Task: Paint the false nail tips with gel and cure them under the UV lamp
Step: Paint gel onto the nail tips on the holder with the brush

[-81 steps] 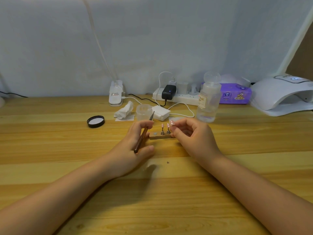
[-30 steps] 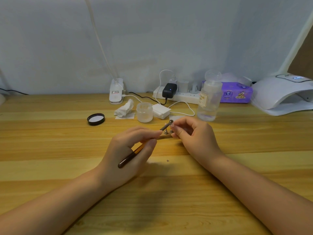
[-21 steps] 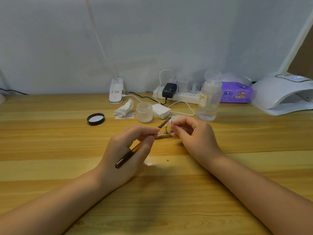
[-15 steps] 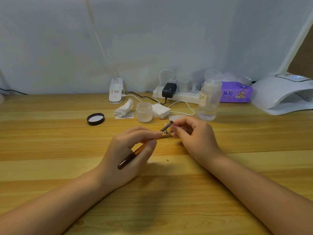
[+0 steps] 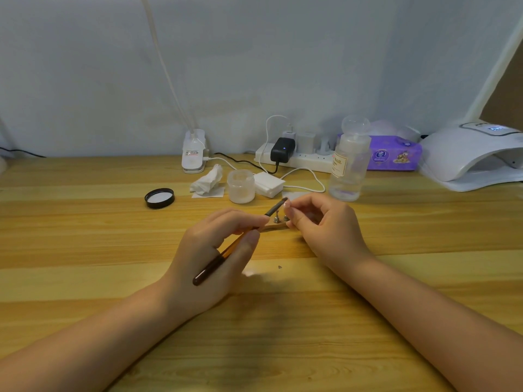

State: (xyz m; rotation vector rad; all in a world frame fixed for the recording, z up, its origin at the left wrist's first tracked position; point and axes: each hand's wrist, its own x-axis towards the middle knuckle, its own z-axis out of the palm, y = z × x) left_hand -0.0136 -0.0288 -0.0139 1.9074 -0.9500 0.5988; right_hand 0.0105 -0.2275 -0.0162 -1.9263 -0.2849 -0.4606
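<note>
My left hand grips a brown nail brush like a pen; its tip touches a small false nail tip pinched between the fingers of my right hand. Just below the fingers a small wooden stand lies on the table, with a metal peg upright on it. An open frosted gel jar stands behind the hands, its black lid off to the left. The white UV lamp sits at the far right.
A clear liquid bottle stands right of the jar. A crumpled tissue, white pads, a power strip with cables and a purple wipes pack line the back. A white clamp base sits by the wall.
The brush has swung from upright to slanted, and its tip strokes back and forth over the nail tip in my right hand. My right hand has stayed in place.
</note>
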